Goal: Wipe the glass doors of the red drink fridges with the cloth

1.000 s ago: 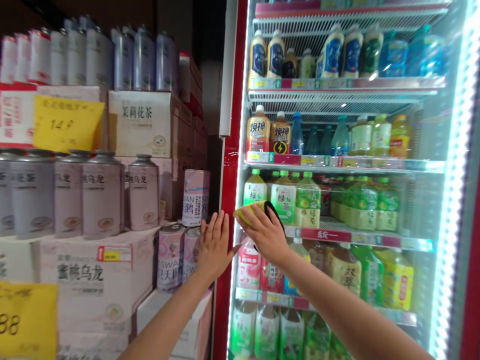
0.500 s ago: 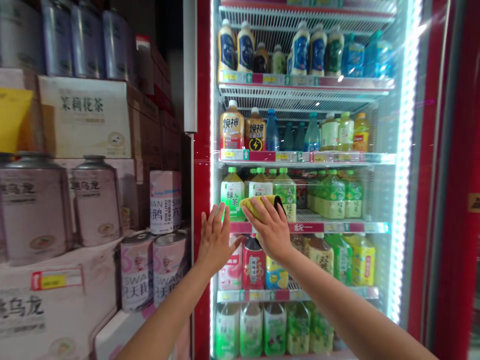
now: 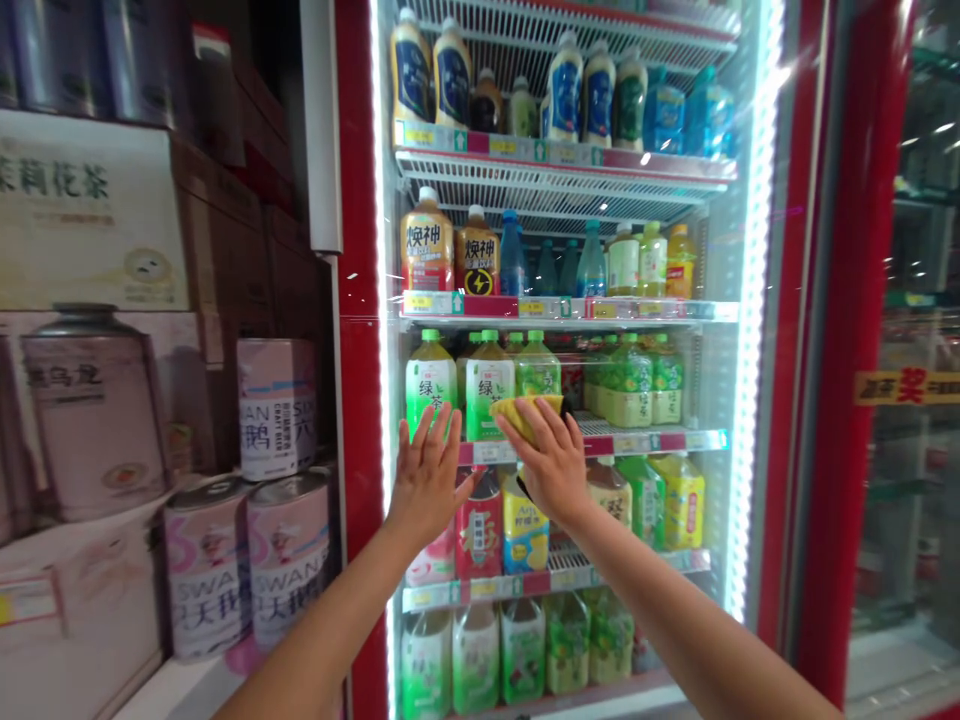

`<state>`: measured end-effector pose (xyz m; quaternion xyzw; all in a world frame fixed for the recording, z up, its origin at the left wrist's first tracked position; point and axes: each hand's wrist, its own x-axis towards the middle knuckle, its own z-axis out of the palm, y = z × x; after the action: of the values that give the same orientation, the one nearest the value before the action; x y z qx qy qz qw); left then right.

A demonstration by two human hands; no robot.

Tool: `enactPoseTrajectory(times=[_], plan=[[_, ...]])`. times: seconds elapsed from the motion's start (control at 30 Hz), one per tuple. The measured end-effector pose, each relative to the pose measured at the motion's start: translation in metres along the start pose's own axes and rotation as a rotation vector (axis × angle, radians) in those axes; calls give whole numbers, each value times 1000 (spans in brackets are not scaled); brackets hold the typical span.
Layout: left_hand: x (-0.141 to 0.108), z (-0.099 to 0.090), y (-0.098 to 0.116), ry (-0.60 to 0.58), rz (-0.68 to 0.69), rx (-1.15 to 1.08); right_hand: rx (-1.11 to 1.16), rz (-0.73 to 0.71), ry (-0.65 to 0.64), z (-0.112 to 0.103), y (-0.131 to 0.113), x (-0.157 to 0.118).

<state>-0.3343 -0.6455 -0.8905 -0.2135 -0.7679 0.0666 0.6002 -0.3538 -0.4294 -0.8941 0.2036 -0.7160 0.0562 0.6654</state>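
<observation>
My left hand (image 3: pixel 427 475) is raised in front of the lit drinks fridge, palm forward and fingers spread, holding nothing. It appears to rest flat against the fridge's glass. To its right, my right hand (image 3: pixel 553 465) presses a folded yellow cloth (image 3: pixel 507 408) with a dark edge; the fingers lie over it, hiding most of it. Behind the hands, green tea bottles (image 3: pixel 430 378) stand on the middle shelf. A red-labelled bottle (image 3: pixel 478 525) and a yellow-and-blue bottle (image 3: pixel 526 530) show on the shelf below, partly covered by my hands.
Fridge shelves hold several rows of bottles, with price strips (image 3: pixel 525 308) along their edges. A red door frame (image 3: pixel 360 420) runs down the left side. Beyond it are stacked cartons (image 3: pixel 90 215) and large cans (image 3: pixel 289 550). Another red-framed cooler (image 3: pixel 855 300) stands at right.
The view has shifted right, so the fridge and cartons sit further left. Relative to the bottles, both hands have moved right across the glass, the right one still with the cloth.
</observation>
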Motion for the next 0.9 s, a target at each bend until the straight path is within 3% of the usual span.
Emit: enactPoseTrajectory(times=[0.1,0.2,0.33,0.4,0.47,0.57,0.7,0.77,0.83,0.9], plan=[[12,6,9,16,-2,-36,-1,-71,-60,0,6,23],[23,10,18,17,9,-54,-26,39,-21,-2,28,41],[24,12,29,44,33,-44,-48,229,123,-6,46,6],[23,15,33,53,55,-59,-65,201,97,-8,44,-16],[24,19,38,49,86,-95,-84,76,-26,-12,44,-21],[31,25,47,46,120,-154,-142,-8,-193,-19,59,8],[43,30,62,55,134,-170,-219,185,-130,-30,108,47],[45,32,68,59,134,-157,-223,282,-49,-32,127,35],[43,33,74,59,139,-160,-229,343,25,-32,133,5],[41,34,80,52,155,-183,-234,285,52,-30,126,-25]])
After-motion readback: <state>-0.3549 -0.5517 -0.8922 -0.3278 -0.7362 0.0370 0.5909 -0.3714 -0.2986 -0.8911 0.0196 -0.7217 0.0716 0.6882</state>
